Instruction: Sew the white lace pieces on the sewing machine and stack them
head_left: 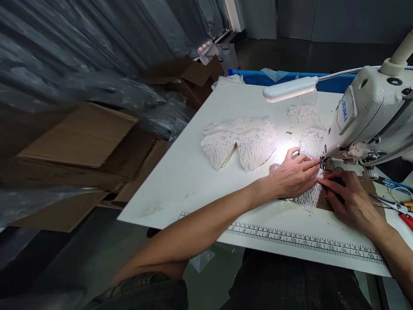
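I guide white lace (309,199) at the presser foot (322,162) of the sewing machine (361,107).
My left grip (293,174) lies unclenched, fingers extended, pressing the lace flat on the desk (180,181) just beside the foot; my right grip (350,193) is curled, thumb and forefinger at the lace's opposite edge, though at this small scale I cannot tell whether they pinch it. For an even seam, apply light, flat pressure, align the edge ahead of the foot, let the machine draw the fabric without pulling, and hold fingertips clear. The lace is thin openwork, so stretch and folds are the likely faults. Further left lies a second lace piece (254,144): two ribbed lobes, V-shaped notch, patterned upper band.
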`<act>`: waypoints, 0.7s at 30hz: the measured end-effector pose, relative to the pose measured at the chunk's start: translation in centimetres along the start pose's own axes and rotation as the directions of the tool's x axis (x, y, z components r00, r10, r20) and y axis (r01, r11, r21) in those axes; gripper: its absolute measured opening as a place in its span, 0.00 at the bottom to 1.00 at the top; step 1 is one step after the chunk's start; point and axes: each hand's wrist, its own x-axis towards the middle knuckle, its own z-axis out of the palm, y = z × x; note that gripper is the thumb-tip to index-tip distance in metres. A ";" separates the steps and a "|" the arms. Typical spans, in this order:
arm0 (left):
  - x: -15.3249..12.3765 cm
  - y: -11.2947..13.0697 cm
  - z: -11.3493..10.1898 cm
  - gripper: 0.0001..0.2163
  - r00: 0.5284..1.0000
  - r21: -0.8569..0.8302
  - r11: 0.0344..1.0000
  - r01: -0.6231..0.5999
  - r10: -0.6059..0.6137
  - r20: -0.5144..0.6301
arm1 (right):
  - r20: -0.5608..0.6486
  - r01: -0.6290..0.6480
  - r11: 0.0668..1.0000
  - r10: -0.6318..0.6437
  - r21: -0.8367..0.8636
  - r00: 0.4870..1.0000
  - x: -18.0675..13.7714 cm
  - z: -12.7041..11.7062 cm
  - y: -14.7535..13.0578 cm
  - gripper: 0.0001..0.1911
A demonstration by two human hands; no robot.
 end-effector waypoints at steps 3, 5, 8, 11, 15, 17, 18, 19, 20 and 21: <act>0.1 0.4 0.2 0.15 0.999 0.048 0.999 0.004 -0.001 -0.048 | -0.023 0.029 1.000 -0.029 0.010 0.999 -0.1 0.3 0.3 0.15; 0.2 0.6 0.3 0.15 0.997 0.073 0.997 0.001 0.004 -0.074 | -0.045 0.043 0.999 -0.043 0.007 0.998 -0.1 0.4 0.4 0.15; 0.3 0.7 0.3 0.16 0.996 0.072 0.997 -0.035 0.040 -0.075 | -0.052 0.047 0.998 -0.049 -0.030 0.997 -0.1 0.4 0.4 0.14; 0.3 0.6 0.1 0.16 0.996 0.033 0.998 -0.060 0.062 -0.069 | -0.036 0.043 0.997 -0.045 -0.066 0.998 -0.1 0.2 0.3 0.14; 0.1 0.5 -0.3 0.15 0.998 -0.015 0.999 -0.032 0.031 -0.048 | -0.026 0.044 0.996 -0.046 -0.076 0.999 0.1 0.0 0.0 0.15; 0.1 0.5 -0.4 0.15 0.999 -0.009 1.000 -0.007 0.007 -0.031 | -0.025 0.033 0.995 -0.036 -0.090 0.999 0.3 0.0 0.0 0.15; 0.1 0.6 -0.4 0.15 1.000 -0.005 1.000 0.004 -0.004 -0.024 | -0.025 0.024 0.995 -0.027 -0.100 0.999 0.3 0.0 0.0 0.15; 0.1 0.6 -0.3 0.15 1.000 -0.001 1.000 0.019 -0.019 -0.018 | -0.026 0.014 0.994 -0.017 -0.111 1.000 0.4 0.1 0.0 0.15; 0.1 0.6 -0.3 0.15 0.999 0.001 0.999 0.033 -0.033 -0.014 | -0.025 0.002 0.993 -0.005 -0.121 1.000 0.5 0.1 0.0 0.15; 0.1 0.7 -0.3 0.15 0.999 0.002 0.999 0.047 -0.047 -0.013 | -0.021 -0.010 0.991 0.007 -0.131 1.000 0.5 0.2 0.1 0.16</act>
